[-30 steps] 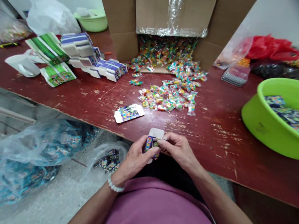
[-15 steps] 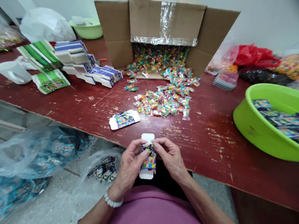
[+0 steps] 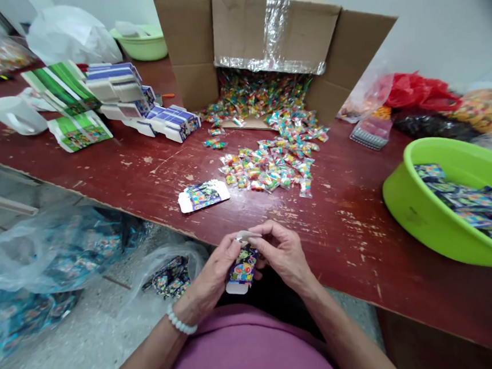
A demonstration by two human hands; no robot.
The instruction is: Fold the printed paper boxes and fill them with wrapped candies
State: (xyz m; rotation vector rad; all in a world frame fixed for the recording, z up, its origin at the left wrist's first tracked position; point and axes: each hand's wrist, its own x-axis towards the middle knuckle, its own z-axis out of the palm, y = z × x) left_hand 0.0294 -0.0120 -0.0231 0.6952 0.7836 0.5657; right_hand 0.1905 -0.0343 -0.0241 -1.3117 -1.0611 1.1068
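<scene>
A small printed candy box [image 3: 242, 265], dark with bright pictures, is held between both hands just off the table's front edge. My left hand [image 3: 219, 270] grips it along the left side, thumb near the top. At its upper end, my right hand [image 3: 280, 250] pinches the white flap [image 3: 247, 235], which is bent over; some right fingers show behind the box. The lower white flap [image 3: 237, 288] sticks out straight. Beyond the hands, flattened printed boxes [image 3: 204, 195] lie on the table, left of a heap of small wrapped candies [image 3: 266, 168].
A cardboard carton [image 3: 275, 29] spills candies onto the red table [image 3: 142, 176]. Stacks of green boxes [image 3: 80, 130] and purple boxes [image 3: 171, 122] stand left, beside a white mug [image 3: 16, 115]. A green basin [image 3: 430, 220] with filled boxes is right. Plastic bags [image 3: 54, 253] sit at floor level.
The top flap, upright before, is now folded over under my fingers. My right fingers have moved over and behind the box, and my left thumb has slid up toward its top.
</scene>
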